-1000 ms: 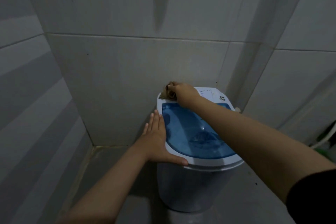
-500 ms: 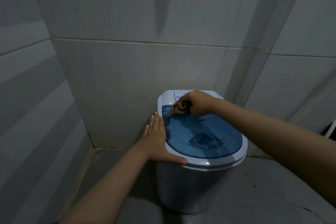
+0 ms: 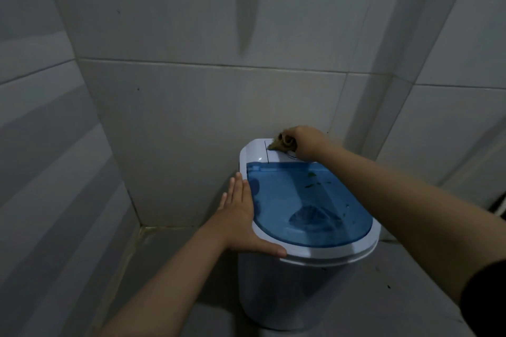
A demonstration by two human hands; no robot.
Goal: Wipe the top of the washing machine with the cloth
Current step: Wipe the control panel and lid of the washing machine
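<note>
A small white washing machine (image 3: 295,293) with a blue see-through lid (image 3: 306,200) stands in the tiled corner. My right hand (image 3: 308,143) is closed around a bunched brown cloth (image 3: 283,143) and presses it on the white control panel at the back of the top. My left hand (image 3: 242,220) lies flat and open against the machine's left rim, thumb along the front edge. A few dark specks sit on the lid near its back right.
Grey tiled walls (image 3: 191,107) close in behind and on both sides of the machine. The grey floor (image 3: 169,268) shows to the left and in front. A dark hose or cable (image 3: 499,206) shows at the right edge.
My right hand has carried the cloth from the lid's back edge up onto the white panel at the rear, further right. The left hand has stayed on the rim.
</note>
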